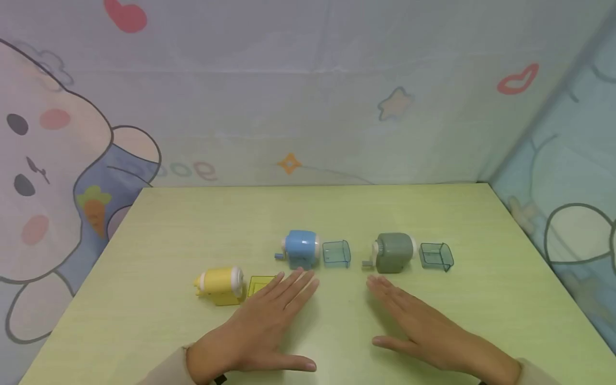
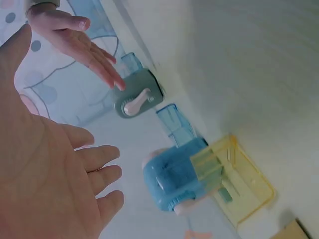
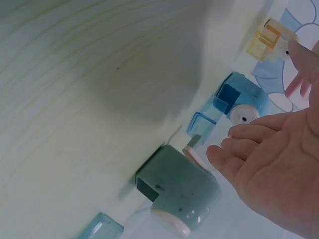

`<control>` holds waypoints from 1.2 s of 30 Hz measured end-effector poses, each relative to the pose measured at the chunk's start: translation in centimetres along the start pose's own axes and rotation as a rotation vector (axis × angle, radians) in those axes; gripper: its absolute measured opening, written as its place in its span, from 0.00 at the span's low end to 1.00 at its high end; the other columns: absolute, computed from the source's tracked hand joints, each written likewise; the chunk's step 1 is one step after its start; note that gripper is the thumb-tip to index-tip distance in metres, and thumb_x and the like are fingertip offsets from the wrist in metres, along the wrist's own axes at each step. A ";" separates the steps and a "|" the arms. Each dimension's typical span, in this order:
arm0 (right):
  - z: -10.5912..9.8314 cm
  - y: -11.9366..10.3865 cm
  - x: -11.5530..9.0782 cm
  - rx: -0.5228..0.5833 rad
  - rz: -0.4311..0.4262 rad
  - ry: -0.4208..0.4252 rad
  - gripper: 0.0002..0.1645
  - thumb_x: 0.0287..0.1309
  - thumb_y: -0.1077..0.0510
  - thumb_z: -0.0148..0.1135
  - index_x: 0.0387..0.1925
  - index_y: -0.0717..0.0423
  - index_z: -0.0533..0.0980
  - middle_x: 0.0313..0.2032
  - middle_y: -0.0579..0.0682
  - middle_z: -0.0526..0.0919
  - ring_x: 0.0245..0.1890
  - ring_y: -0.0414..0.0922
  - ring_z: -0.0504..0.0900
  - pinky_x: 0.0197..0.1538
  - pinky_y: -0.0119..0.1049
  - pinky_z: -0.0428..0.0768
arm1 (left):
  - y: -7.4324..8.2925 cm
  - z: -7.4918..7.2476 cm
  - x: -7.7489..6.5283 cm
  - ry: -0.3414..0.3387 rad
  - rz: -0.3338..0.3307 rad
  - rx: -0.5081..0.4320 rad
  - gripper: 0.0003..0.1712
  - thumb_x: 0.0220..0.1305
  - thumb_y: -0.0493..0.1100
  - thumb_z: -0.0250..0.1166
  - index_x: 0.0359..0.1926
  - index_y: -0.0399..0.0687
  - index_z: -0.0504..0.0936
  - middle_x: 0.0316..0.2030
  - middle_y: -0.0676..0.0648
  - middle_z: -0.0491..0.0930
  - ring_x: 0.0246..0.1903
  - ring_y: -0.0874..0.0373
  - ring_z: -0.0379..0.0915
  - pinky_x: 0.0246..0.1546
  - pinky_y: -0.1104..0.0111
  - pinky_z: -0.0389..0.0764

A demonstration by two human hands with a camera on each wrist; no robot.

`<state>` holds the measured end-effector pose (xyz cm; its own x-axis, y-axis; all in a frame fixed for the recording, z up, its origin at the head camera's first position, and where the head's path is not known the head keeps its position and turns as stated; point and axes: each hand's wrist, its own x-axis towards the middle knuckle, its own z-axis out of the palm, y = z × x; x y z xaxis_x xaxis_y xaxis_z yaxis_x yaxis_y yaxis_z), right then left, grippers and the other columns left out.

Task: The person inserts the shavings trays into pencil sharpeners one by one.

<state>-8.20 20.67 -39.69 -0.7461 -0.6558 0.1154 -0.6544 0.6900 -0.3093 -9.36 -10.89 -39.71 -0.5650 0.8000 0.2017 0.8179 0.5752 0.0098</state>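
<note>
Three hand-crank pencil sharpeners stand on the table: a yellow one [image 1: 222, 286] at left, a blue one [image 1: 301, 248] in the middle and a dark green one [image 1: 394, 252] at right. To the right of each lies a clear shavings drawer: yellow [image 1: 256, 283], pale blue [image 1: 336, 254] and bluish green [image 1: 436, 256]. My left hand [image 1: 264, 326] is held flat with fingers extended, partly covering the yellow drawer, fingertips just in front of the blue sharpener. My right hand [image 1: 428, 331] has straight fingers near the front of the green sharpener. Neither hand holds anything.
The pale yellow-green table [image 1: 192, 219] backs onto a hanging cloth [image 1: 308, 107] printed with cartoon figures, hearts and stars. More printed cloth [image 1: 572, 176] borders the right side. A brown corner of something [image 2: 293, 231] shows in the left wrist view.
</note>
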 end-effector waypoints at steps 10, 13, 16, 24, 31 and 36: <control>0.6 -0.6 2.0 0.109 0.007 -0.014 0.43 0.60 0.40 0.53 0.69 0.46 0.47 0.66 0.49 0.54 0.63 0.44 0.55 0.58 0.46 0.64 | -2.3 -0.9 -1.6 -0.011 -0.073 0.036 0.59 0.51 0.79 0.46 0.69 0.40 0.44 0.69 0.46 0.36 0.66 0.49 0.35 0.62 0.55 0.49; 0.8 -0.7 2.7 0.121 0.007 -0.016 0.41 0.60 0.42 0.54 0.68 0.49 0.49 0.65 0.50 0.57 0.62 0.44 0.57 0.58 0.46 0.64 | -3.0 -1.1 -2.0 -0.003 -0.088 0.049 0.58 0.51 0.76 0.50 0.68 0.39 0.46 0.69 0.45 0.38 0.65 0.49 0.36 0.62 0.55 0.49; 1.0 -0.8 3.3 0.131 0.005 -0.012 0.39 0.60 0.43 0.55 0.67 0.51 0.52 0.64 0.51 0.59 0.61 0.44 0.58 0.59 0.45 0.64 | -3.5 -1.3 -2.3 0.003 -0.107 0.063 0.58 0.51 0.74 0.54 0.68 0.39 0.48 0.69 0.45 0.41 0.65 0.49 0.38 0.62 0.56 0.49; 1.6 -1.1 5.0 0.202 0.013 -0.053 0.36 0.59 0.48 0.57 0.64 0.57 0.58 0.62 0.53 0.63 0.61 0.45 0.59 0.60 0.44 0.62 | -4.5 -1.6 -2.7 -0.029 -0.173 0.087 0.56 0.50 0.69 0.60 0.68 0.40 0.49 0.68 0.44 0.43 0.65 0.48 0.41 0.62 0.55 0.50; 2.0 -1.7 6.4 0.232 -0.008 -0.062 0.33 0.59 0.51 0.58 0.62 0.61 0.61 0.59 0.55 0.66 0.59 0.46 0.61 0.59 0.45 0.63 | -5.2 -1.5 -3.1 -0.014 -0.251 0.138 0.53 0.47 0.67 0.64 0.66 0.44 0.56 0.63 0.41 0.57 0.60 0.48 0.52 0.59 0.55 0.58; 2.2 -2.1 7.3 0.248 -0.014 -0.059 0.31 0.59 0.53 0.58 0.60 0.62 0.63 0.56 0.54 0.69 0.54 0.45 0.67 0.56 0.43 0.68 | -5.5 -1.5 -3.3 -0.036 -0.338 0.196 0.51 0.45 0.68 0.65 0.65 0.45 0.60 0.60 0.42 0.61 0.58 0.49 0.56 0.51 0.56 0.67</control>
<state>-12.02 13.72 -40.23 -0.7239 -0.6865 0.0681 -0.6090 0.5895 -0.5307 -11.81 -16.95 -38.98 -0.8050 0.5637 0.1850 0.5511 0.8260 -0.1186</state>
